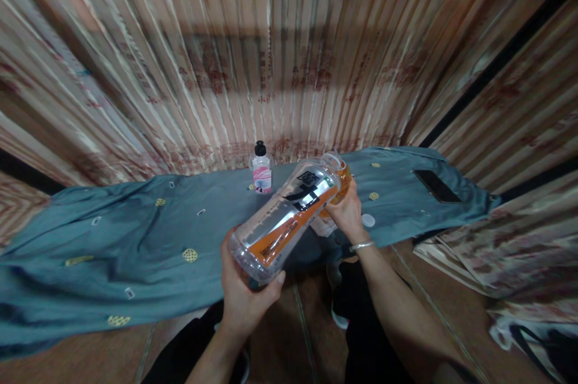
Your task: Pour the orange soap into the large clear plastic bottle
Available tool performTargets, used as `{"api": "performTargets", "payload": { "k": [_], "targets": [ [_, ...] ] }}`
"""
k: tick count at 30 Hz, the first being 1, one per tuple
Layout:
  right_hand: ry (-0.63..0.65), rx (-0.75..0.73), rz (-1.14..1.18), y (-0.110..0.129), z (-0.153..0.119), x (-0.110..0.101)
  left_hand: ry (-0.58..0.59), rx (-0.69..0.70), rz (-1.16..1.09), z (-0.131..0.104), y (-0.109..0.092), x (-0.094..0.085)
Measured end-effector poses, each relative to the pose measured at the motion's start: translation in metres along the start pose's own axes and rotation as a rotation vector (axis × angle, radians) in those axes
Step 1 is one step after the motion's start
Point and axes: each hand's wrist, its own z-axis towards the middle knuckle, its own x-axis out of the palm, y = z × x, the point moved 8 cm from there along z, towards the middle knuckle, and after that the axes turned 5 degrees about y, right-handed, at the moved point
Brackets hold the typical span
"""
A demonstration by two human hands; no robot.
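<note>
Left hand (246, 306): your fingers clasp a clear, orange-labelled plastic bottle (289, 218).
Right hand (347, 210): grips a rounded amber container (345, 179).
Bottle: tilted, looks empty.

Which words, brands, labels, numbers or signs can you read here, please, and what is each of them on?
None reads with certainty.
Large bottle: bold black characters, tilted and blurred; finer print, too small.
Small bottle: lettering on the pink-and-white label, blurred.
Curtain: reddish characters, blurred.
Cloth: marks on little pale patches, too small.
</note>
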Motion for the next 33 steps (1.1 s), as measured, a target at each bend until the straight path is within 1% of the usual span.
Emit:
{"api": "performTargets", "payload": {
  "k": [3, 8, 11, 20, 26, 30, 33],
  "targets": [
    [-0.005, -0.008, -0.005, -0.0023, 0.0001, 0.0011, 0.0, -0.01, -0.012, -0.0005, 0.0028, -0.0001],
    [-0.01, -0.011, -0.012, -0.0029, -0.0004, 0.0018, 0.009, 0.002, -0.002, -0.0003, 0.0024, 0.0001],
    [-0.016, -0.006, -0.001, -0.002, -0.0007, 0.0013, -0.005, -0.001, -0.003, -0.0001, 0.0024, -0.0009],
    [0.023, 0.041, 0.027, 0.0024, -0.0002, 0.0007, 0.008, 0.019, 0.007, -0.001, 0.0004, 0.0007],
    [0.024, 0.008, 0.008, 0.0036, -0.0003, 0.0014, 0.009, 0.006, 0.003, -0.0005, 0.0021, 0.0005],
    [-0.005, -0.028, 0.007, 0.0021, 0.0001, 0.0014, 0.001, 0.024, -0.006, -0.0019, 0.0047, -0.0007],
    [-0.009, -0.009, 0.017, 0.0009, 0.0004, 0.001, -0.002, 0.035, -0.018, -0.0029, 0.0061, -0.0007]
  ]
}}
